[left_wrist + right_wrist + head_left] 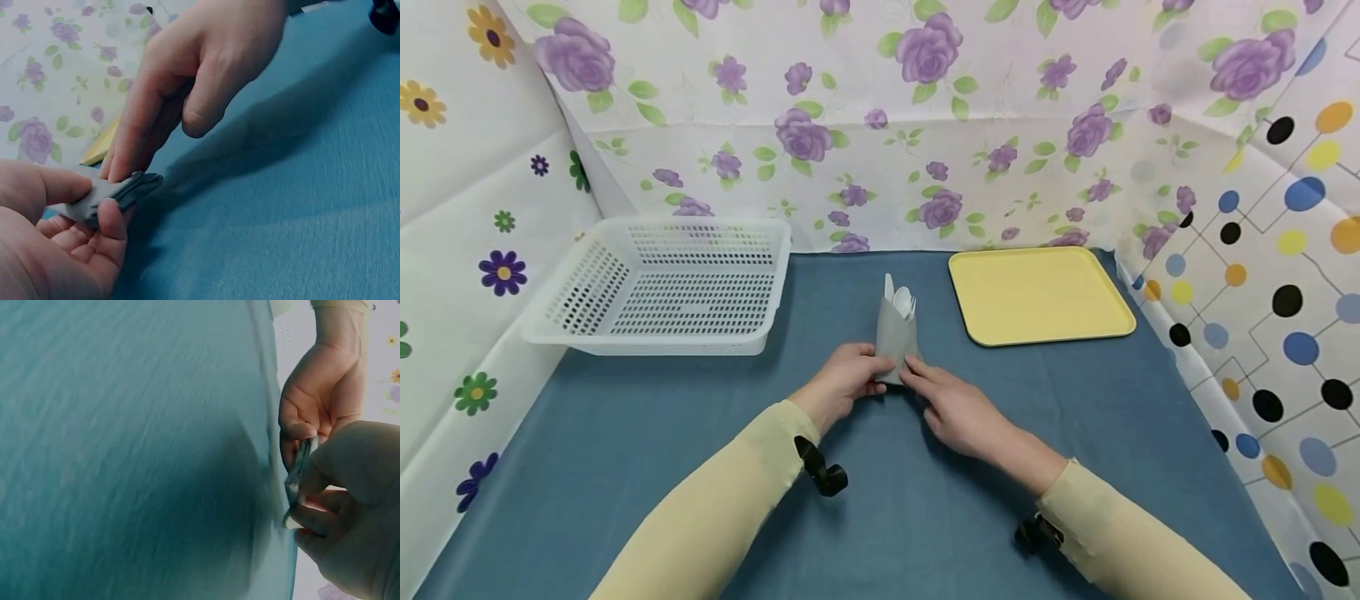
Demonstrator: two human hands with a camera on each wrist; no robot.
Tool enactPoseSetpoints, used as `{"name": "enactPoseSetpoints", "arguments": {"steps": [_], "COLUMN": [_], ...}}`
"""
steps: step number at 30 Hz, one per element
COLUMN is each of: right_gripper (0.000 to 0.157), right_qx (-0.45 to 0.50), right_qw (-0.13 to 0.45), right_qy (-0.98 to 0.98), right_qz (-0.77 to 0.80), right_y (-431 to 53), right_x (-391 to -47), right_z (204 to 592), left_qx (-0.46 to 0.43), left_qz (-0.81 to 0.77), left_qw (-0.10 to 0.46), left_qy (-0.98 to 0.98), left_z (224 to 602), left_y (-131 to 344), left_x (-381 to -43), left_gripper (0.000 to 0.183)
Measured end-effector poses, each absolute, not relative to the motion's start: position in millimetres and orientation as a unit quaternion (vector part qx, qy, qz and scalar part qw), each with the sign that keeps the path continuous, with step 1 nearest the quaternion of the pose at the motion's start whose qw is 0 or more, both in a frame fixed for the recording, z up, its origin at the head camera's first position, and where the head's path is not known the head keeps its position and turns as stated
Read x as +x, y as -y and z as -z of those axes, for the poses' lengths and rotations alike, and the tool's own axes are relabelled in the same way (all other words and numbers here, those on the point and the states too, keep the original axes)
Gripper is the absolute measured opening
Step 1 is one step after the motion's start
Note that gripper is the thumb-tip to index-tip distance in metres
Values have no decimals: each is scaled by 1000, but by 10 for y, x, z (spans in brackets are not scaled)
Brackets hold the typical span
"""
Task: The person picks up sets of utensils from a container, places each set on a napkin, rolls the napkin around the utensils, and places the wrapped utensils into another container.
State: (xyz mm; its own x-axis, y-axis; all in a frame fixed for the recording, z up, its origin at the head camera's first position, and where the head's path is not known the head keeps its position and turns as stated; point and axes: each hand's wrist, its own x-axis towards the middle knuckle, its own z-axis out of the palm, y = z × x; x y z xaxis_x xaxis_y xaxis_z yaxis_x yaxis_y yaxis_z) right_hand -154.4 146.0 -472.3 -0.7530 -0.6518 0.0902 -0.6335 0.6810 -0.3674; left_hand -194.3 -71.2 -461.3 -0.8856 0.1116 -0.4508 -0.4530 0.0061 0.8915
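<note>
A grey folded napkin (893, 333) is wrapped like a pouch around a white plastic knife (889, 287), spoon (902, 302) and fork (912, 308), whose tops stick out. My left hand (847, 375) grips its lower left side, thumb in front and fingers behind. At the lower right side, my right hand (955, 408) holds the edge between its fingers, one finger lying on the front; its thumb stands apart in the left wrist view. Folded layers of the napkin (128, 187) show at the near end. In the right wrist view the fingers mostly cover the napkin (303, 459).
A white perforated plastic basket (760, 325) stands at the back left. At the back right lies a yellow tray (1041, 296). Blue cloth (880, 517) covers the table, with patterned curtains (850, 183) behind and at both sides.
</note>
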Motion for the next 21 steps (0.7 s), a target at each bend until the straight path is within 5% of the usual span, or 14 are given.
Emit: {"name": "enactPoseSetpoints", "arguments": {"steps": [12, 21], "right_gripper": [47, 24], "right_qx": [-372, -293], "right_qw": [-132, -154], "right_qy": [-896, -883], "right_qz": [203, 332], "right_y": [-1342, -1218], "right_x": [-1476, -1473], "right_z": [4540, 4410], "left_qx": [-98, -93], "left_qz": [-767, -787], "left_qw": [167, 123], "left_qy": [-612, -597], "left_z": [4533, 4535], "left_y": [810, 772], "left_x": [-1833, -1732], "left_gripper": [44, 48]}}
